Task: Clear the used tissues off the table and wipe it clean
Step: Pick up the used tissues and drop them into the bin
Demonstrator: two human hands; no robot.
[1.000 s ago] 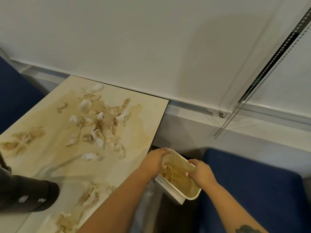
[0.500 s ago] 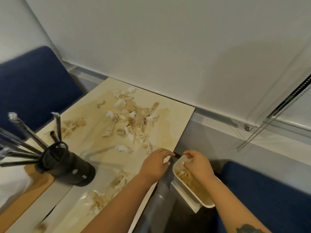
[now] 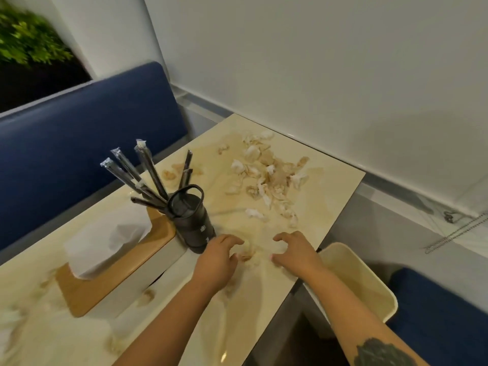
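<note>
**Closing in on the near clump**

Fingers [image 3: 233,243] of both hands curl loosely, pinching nothing yet. Between my left hand [image 3: 215,261] and right hand [image 3: 297,253], by the table's [image 3: 343,180] right edge, lies a stained tissue clump [image 3: 249,253], equally near both; the bin [image 3: 369,283] waits right.

Cream table [image 3: 335,186] w/ scattered used tissues [image 3: 266,173], black bottle [image 3: 194,220], wooden tissue box [image 3: 111,249].

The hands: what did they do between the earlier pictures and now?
Both left the white bin and came onto the table. The left hand and right hand now curl around wet tissues. The far pile stayed.
</note>
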